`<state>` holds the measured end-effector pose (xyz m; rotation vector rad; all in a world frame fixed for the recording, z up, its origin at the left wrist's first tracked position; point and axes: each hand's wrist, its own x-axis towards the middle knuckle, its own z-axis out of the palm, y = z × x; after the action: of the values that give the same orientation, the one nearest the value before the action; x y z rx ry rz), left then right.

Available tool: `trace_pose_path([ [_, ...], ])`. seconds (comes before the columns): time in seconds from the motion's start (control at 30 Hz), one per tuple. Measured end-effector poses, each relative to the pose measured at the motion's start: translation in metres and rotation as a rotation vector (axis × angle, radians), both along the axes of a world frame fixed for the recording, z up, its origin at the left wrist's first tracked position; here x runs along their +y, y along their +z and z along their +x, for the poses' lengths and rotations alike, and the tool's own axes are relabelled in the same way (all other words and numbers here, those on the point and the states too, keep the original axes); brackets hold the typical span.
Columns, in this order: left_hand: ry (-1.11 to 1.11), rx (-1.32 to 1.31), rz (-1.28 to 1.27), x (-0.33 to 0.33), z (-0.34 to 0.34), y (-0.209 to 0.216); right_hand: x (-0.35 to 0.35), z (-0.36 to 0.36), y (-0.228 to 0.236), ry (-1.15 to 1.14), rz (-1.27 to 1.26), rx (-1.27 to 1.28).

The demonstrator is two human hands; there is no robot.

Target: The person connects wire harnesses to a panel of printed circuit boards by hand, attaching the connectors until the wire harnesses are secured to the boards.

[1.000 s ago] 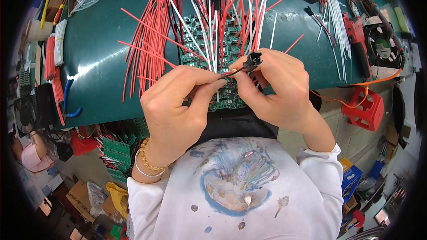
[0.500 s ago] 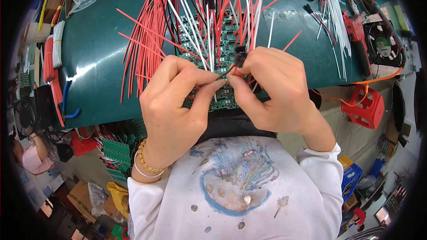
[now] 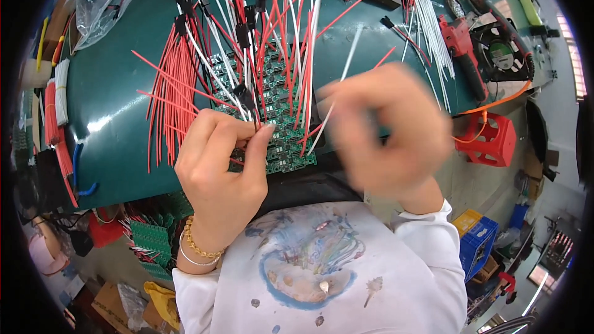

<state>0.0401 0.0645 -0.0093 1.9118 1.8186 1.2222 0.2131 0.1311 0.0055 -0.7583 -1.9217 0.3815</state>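
My left hand [image 3: 221, 170] is closed in a pinch on a thin wire lead with a black connector [image 3: 243, 94] at its upper end. It sits over the left edge of the green circuit boards [image 3: 281, 124], which are joined in a panel. Red and white wires stand up from the boards, several with black plugs [image 3: 242, 35] at their ends. Off to the right of the boards, my right hand [image 3: 390, 133] is smeared by motion, so its fingers and anything in them cannot be made out.
Loose red wires [image 3: 170, 96] fan out left of the boards on the green table [image 3: 117, 148]. White wires [image 3: 433, 40], a red-handled tool [image 3: 461, 52] and a fan [image 3: 502, 55] lie at the right. A red stool [image 3: 489, 139] stands below the table's right side.
My right hand has pulled away to the right from the left one, where both had met at the fingertips. The black connector now stands above my left fingers. The whole view has shifted.
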Motion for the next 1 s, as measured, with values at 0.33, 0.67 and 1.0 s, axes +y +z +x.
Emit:
trace_pose_path([
  [0.33, 0.108, 0.072, -0.010, 0.003, 0.009, -0.004, 0.056, 0.100, -0.020, -0.810, -0.357, -0.691],
  [0.67, 0.099, 0.122, 0.056, 0.002, 0.006, -0.009, 0.044, 0.102, -0.017, -0.743, -0.393, -0.481],
  [1.0, 0.000, 0.237, 0.259, -0.010, 0.000, 0.006, -0.003, 0.093, 0.019, -0.331, -0.785, 0.151],
])
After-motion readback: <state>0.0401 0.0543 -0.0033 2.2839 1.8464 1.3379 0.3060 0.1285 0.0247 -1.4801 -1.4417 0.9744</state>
